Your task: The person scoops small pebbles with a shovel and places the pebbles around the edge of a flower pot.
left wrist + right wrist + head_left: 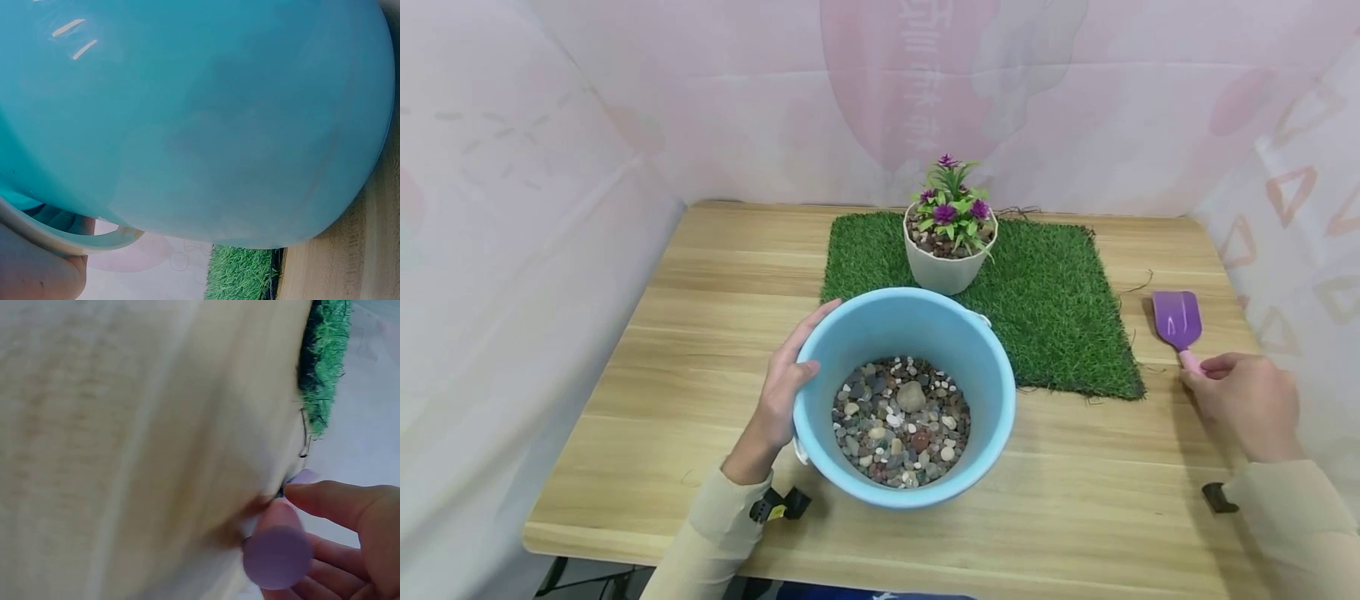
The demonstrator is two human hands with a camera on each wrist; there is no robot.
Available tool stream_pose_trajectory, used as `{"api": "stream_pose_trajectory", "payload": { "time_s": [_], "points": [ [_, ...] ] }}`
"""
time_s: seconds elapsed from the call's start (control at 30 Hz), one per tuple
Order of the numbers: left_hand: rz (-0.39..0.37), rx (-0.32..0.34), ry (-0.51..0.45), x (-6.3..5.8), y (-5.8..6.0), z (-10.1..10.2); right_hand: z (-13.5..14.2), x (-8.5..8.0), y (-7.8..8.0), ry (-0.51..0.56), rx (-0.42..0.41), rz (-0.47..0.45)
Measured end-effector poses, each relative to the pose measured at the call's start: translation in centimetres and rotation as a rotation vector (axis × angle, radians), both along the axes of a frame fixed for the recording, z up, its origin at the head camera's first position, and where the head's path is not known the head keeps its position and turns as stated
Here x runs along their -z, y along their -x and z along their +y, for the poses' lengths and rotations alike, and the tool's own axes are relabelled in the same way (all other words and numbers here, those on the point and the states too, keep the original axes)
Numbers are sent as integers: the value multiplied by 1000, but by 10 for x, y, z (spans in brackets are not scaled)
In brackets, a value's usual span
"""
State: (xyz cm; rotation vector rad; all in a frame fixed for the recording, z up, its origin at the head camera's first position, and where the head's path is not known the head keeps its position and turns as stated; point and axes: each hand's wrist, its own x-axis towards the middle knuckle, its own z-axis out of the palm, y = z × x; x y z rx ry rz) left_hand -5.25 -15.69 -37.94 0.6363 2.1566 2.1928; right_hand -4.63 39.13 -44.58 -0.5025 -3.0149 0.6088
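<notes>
A light blue bucket [904,492] stands at the middle front of the table, a layer of mixed pebbles [880,425] over its bottom. My left hand [782,392] grips its left rim, thumb over the edge and fingers along the outside. In the left wrist view the bucket wall [219,125] fills most of the picture. At the far right, my right hand [1247,404] pinches the pink handle [1191,362] of a small toy shovel with a purple blade [1177,318]. The round handle end [278,557] shows between thumb and fingers in the right wrist view.
Behind the bucket a green artificial turf mat [1052,308] lies on the wooden table [715,333]. A white pot [946,272] with a purple-flowered plant [951,204] stands on the mat. Printed cloth walls [760,125] enclose the back and both sides.
</notes>
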Motion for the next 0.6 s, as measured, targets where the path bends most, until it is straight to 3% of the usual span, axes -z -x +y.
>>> {"api": "stream_pose_trajectory", "payload": {
  "time_s": [0.17, 0.37, 0.47, 0.6],
  "points": [
    [6, 18, 3, -1, 0, 0, -4, -15, 2, -12, -51, 49],
    [33, 36, 86, -4, 1, -5, -35, -57, 6, -12, -154, 104],
    [60, 40, 155, -6, 1, -9, -58, -79, 7, 54, -202, 152],
    [77, 36, 242, -10, 1, -15, -91, -98, 2, 203, -339, 325]
  ]
}}
